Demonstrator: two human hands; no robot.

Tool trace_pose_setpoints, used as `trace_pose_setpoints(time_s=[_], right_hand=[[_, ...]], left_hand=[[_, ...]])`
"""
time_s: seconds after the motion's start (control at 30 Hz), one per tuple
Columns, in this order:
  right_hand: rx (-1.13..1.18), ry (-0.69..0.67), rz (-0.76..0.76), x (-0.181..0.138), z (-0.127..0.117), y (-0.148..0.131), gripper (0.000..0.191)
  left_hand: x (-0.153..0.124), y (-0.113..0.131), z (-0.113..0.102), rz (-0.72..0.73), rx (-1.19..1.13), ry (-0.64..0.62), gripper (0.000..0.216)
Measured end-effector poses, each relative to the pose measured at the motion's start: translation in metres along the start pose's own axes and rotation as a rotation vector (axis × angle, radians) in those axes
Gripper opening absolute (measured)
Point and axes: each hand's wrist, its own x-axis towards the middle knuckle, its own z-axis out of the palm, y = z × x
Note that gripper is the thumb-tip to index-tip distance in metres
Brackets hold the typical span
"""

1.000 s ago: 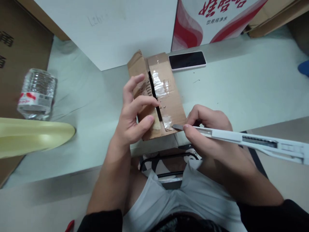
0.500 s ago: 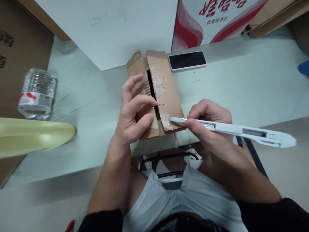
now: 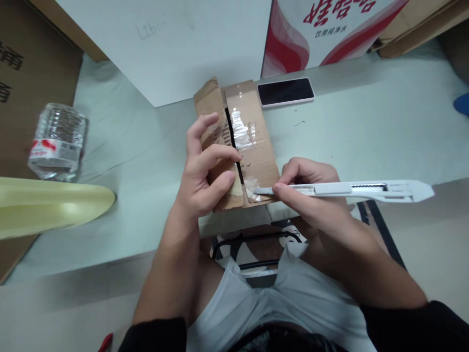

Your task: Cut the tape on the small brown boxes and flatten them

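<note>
A small brown cardboard box with torn, shiny tape lies on the table, a dark slit running between its two top flaps. Over the left flap rests my left hand, fingers apart and bent, one fingertip touching the flap edge at the slit. My right hand is closed around a white utility knife near its blade end. The blade is out, and its tip meets the tape at the box's near right corner. The handle points away to the right.
A phone lies behind the box, before a large white box and a red-and-white carton. To the left are a water bottle and a yellow curved object. The table's front edge runs close below the box.
The knife has moved slightly left and down, its handle swinging level. The right flap has dropped flatter and the slit looks narrower. My left hand has barely shifted.
</note>
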Motion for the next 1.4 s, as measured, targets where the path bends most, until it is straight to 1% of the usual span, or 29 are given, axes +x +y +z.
trace_pose_setpoints(time_s=[0.1, 0.3, 0.5, 0.57, 0.6, 0.67, 0.7, 0.73, 0.77, 0.83, 0.9, 0.97, 1.07, 1.13, 1.2, 1.3, 1.4], right_hand=[[0.03, -0.011, 0.0, 0.001, 0.0, 0.0, 0.022], [0.042, -0.043, -0.031, 0.004, -0.001, -0.005, 0.023], [0.058, -0.089, 0.012, 0.002, -0.003, -0.006, 0.023], [0.101, -0.094, -0.028, 0.003, -0.006, -0.004, 0.022], [0.149, -0.076, -0.072, 0.005, -0.007, -0.003, 0.019], [0.256, 0.027, -0.17, 0.011, -0.011, 0.002, 0.011], [0.282, 0.097, -0.206, 0.015, -0.014, 0.005, 0.01], [0.279, 0.17, -0.226, 0.02, -0.016, 0.009, 0.015], [0.242, 0.231, -0.231, 0.025, -0.019, 0.014, 0.021], [0.105, 0.275, -0.207, 0.033, -0.024, 0.027, 0.028], [-0.092, 0.249, -0.133, 0.039, -0.029, 0.039, 0.027], [-0.341, 0.196, -0.027, 0.043, -0.032, 0.046, 0.023], [-0.639, 0.152, 0.121, 0.047, -0.035, 0.051, 0.019], [-0.76, 0.151, 0.192, 0.049, -0.035, 0.053, 0.023], [-0.863, 0.142, 0.223, 0.053, -0.036, 0.059, 0.029], [-0.966, 0.129, 0.216, 0.056, -0.037, 0.073, 0.035], [-1.025, 0.162, 0.19, 0.057, -0.037, 0.082, 0.045]], left_hand=[[0.002, 0.005, 0.002, -0.066, -0.026, 0.022, 0.035], [0.003, 0.011, 0.004, -0.12, -0.097, 0.057, 0.036], [0.001, 0.011, 0.004, -0.104, -0.075, 0.041, 0.031], [0.001, 0.009, 0.003, -0.089, -0.072, 0.044, 0.031], [0.001, 0.007, 0.002, -0.079, -0.075, 0.054, 0.032], [0.0, 0.003, 0.001, -0.076, -0.089, 0.102, 0.036], [-0.001, -0.001, 0.0, -0.08, -0.097, 0.133, 0.039], [-0.002, -0.005, -0.001, -0.085, -0.105, 0.164, 0.042], [-0.003, -0.01, -0.003, -0.087, -0.111, 0.193, 0.044], [-0.006, -0.024, -0.005, -0.068, -0.124, 0.239, 0.046], [-0.009, -0.041, -0.008, -0.02, -0.149, 0.272, 0.045], [-0.01, -0.056, -0.01, 0.041, -0.185, 0.298, 0.047], [-0.011, -0.066, -0.012, 0.051, -0.238, 0.349, 0.049], [-0.009, -0.061, -0.012, 0.045, -0.272, 0.396, 0.047], [-0.008, -0.05, -0.012, 0.017, -0.292, 0.424, 0.047], [-0.006, -0.031, -0.012, -0.079, -0.308, 0.467, 0.044], [-0.004, -0.02, -0.011, -0.178, -0.342, 0.553, 0.037]])
